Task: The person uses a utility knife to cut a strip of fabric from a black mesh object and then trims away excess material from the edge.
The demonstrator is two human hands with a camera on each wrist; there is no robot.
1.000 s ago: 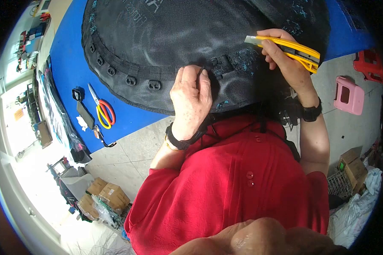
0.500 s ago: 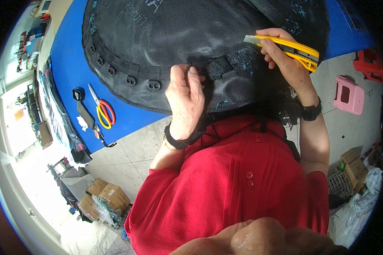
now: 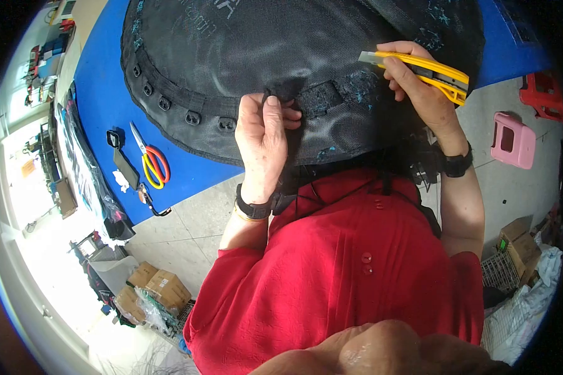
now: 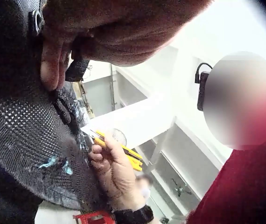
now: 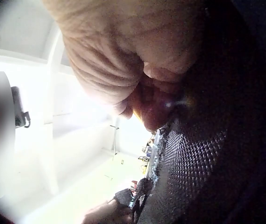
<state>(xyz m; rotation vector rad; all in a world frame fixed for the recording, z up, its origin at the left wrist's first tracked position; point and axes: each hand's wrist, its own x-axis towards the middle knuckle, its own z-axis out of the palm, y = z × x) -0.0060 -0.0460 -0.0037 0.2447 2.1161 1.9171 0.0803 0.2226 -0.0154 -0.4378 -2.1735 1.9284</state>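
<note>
A large round piece of black mesh fabric (image 3: 244,62) lies on the table, with a sewn band and several small black plastic fittings (image 3: 192,117) along its curved edge. My left hand (image 3: 261,140) pinches a loose black strap (image 3: 281,89) between thumb and fingers, lifted off the fabric. In the left wrist view, the strap's end (image 4: 78,70) sticks out beside the fingers. To its right lies a dark rectangular patch (image 3: 320,99) with blue thread scraps (image 3: 360,87) near it. My right hand (image 3: 419,94) grips a yellow utility knife (image 3: 435,70), its blade (image 3: 370,58) extended, pointing left over the mesh.
On the blue tabletop (image 3: 100,119), left of the mesh, lie scissors (image 3: 150,164) with red and yellow handles and a dark strap-like item (image 3: 124,164). A pink stool (image 3: 513,140) and a red stool (image 3: 542,97) stand on the floor at right. Cardboard boxes (image 3: 162,287) sit lower left.
My left hand has drawn leftward and turned, pulling the black strap up and away from the dark patch, which shows more fully. The right hand with the knife has barely moved.
</note>
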